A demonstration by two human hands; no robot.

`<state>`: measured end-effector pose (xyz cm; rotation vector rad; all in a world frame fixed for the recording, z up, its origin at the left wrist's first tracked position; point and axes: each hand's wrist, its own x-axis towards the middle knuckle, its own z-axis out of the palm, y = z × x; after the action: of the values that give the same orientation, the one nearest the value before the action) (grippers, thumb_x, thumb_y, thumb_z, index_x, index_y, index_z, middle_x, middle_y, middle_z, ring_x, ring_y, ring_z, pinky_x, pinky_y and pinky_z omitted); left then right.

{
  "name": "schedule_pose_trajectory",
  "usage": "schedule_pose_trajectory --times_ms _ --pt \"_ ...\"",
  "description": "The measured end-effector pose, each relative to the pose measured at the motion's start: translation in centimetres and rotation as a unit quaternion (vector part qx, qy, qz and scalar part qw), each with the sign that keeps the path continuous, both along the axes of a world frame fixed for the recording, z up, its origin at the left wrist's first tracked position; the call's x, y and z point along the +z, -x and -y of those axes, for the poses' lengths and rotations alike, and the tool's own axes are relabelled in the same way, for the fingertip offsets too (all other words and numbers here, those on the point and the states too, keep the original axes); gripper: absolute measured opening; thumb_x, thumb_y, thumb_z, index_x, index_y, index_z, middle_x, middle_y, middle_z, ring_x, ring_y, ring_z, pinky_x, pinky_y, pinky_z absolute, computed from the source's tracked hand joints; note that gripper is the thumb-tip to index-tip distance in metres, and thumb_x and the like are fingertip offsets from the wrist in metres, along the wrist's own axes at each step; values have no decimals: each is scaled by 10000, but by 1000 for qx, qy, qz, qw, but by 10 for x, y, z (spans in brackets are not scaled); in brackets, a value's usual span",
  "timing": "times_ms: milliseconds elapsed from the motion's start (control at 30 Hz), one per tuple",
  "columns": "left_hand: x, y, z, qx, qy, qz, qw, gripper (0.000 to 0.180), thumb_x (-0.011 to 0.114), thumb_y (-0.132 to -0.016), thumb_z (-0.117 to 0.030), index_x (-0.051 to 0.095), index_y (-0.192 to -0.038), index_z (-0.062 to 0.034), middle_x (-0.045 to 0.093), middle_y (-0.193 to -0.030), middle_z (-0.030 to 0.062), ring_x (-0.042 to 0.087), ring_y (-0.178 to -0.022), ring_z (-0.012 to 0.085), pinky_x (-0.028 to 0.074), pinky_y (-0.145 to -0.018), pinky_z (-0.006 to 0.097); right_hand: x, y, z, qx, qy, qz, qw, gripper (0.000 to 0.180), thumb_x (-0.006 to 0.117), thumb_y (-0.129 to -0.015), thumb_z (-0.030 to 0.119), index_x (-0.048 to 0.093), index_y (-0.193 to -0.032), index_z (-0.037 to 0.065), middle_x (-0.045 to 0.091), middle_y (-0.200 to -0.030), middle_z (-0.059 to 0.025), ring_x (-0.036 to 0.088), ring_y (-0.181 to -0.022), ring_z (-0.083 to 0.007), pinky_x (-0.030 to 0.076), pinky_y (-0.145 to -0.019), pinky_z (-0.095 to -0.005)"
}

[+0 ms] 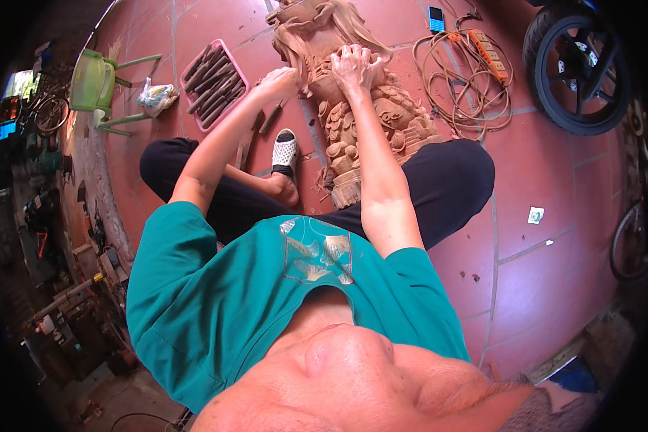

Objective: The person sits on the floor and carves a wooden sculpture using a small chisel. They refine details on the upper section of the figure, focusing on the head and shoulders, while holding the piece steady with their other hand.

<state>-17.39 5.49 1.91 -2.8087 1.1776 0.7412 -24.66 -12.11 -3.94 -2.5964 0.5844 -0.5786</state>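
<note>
A brown wood carving (392, 115), cut in deep relief with rounded shapes and drape-like folds, lies lengthwise on the floor before me, its near end by my legs. My right hand (355, 68) rests on its upper middle with the fingers curled down; whatever is under them is hidden. Beside the carving's left edge my left hand (281, 84) is closed, and I cannot make out what it grips. Just below that hand, a dark slim tool (271, 119) lies on the tiles, near a long narrow strip (248, 142).
A pink basket (247, 81) of dark stick-like tools stands left, near a plastic bag (156, 96) and green chair (93, 81). Rightward lie a coiled cord (425, 90), an orange power strip (490, 56), a phone (436, 19) and a black wheel (570, 68). My crossed legs flank the carving's near end.
</note>
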Motion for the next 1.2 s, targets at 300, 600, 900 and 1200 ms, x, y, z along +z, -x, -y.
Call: schedule_pose_trajectory --times_ms 300,600,900,1200 --pt "-17 -36 7 81 140 146 976 266 567 -839 -94 724 -1051 -119 702 -952 184 679 -891 369 546 -773 445 1 -3 -7 -9 44 16 999 279 570 -864 382 691 -955 148 652 -1100 -54 555 -1112 -249 298 -973 -671" --pt "-8 10 -19 49 52 -9 997 290 591 -750 -49 750 -984 -116 708 -946 169 683 -938 337 538 -815 445 4 -1 -6 -2 18 15 1000 295 566 -860 342 695 -999 116 651 -1147 -89 536 -1164 -291 268 -1005 -671" --pt "12 -23 -6 90 143 138 976 299 567 -840 -66 721 -1087 -131 706 -998 170 681 -922 349 548 -783 425 2 -2 -5 5 7 12 1000 300 568 -855 350 697 -996 120 651 -1147 -84 534 -1165 -282 266 -1007 -656" --pt "-18 24 -26 -33 100 143 984 325 578 -762 -51 707 -1054 -111 671 -925 185 667 -875 373 536 -740 464 1 6 -6 1 12 -5 1000 291 576 -851 348 697 -981 117 649 -1145 -82 534 -1160 -285 283 -986 -670"
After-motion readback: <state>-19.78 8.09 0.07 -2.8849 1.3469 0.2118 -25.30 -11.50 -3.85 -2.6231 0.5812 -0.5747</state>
